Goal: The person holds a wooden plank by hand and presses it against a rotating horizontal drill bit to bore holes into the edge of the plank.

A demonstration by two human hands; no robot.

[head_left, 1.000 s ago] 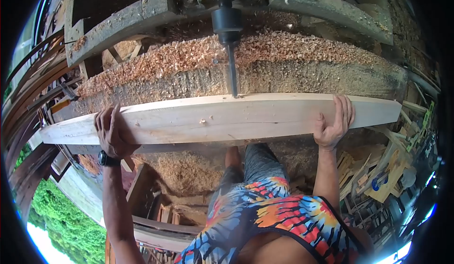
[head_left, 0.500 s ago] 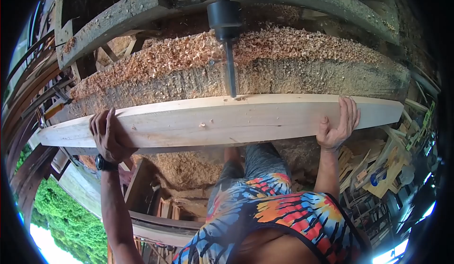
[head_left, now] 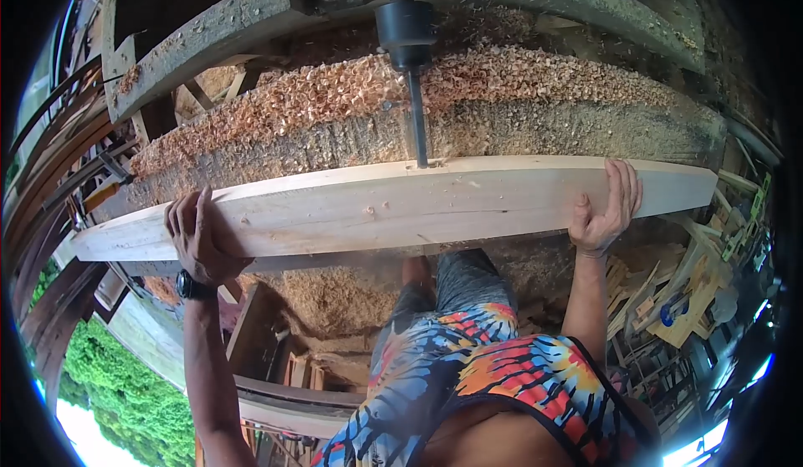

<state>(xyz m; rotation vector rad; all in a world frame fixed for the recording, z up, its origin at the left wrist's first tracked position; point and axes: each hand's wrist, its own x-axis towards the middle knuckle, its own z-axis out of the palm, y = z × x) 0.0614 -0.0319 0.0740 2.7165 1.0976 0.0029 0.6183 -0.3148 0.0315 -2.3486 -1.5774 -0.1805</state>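
A long pale wooden board (head_left: 376, 212) lies across the view, its far edge against a dark metal bit (head_left: 417, 124) that hangs from a black chuck (head_left: 406, 36). My left hand (head_left: 201, 237), with a black watch at the wrist, grips the board's left part, fingers over the top edge. Toward the right end, my right hand (head_left: 608, 212) holds the board with fingers over the far edge and thumb on the near face. A small notch shows in the board's far edge beside the bit tip. Whether the tip is inside it is hard to tell.
Curled wood shavings (head_left: 318, 99) are heaped along the worktable (head_left: 577, 132) behind the board. Beyond them are thick timber beams (head_left: 222, 36). Sawdust (head_left: 335, 300) covers the ground below. Wood offcuts (head_left: 686, 300) lie at the right, and stacked planks (head_left: 50, 216) at the far left.
The board and both hands have shifted slightly to the right in view, the right hand most. The bit meets the far edge near the notch, and both hands keep their hold.
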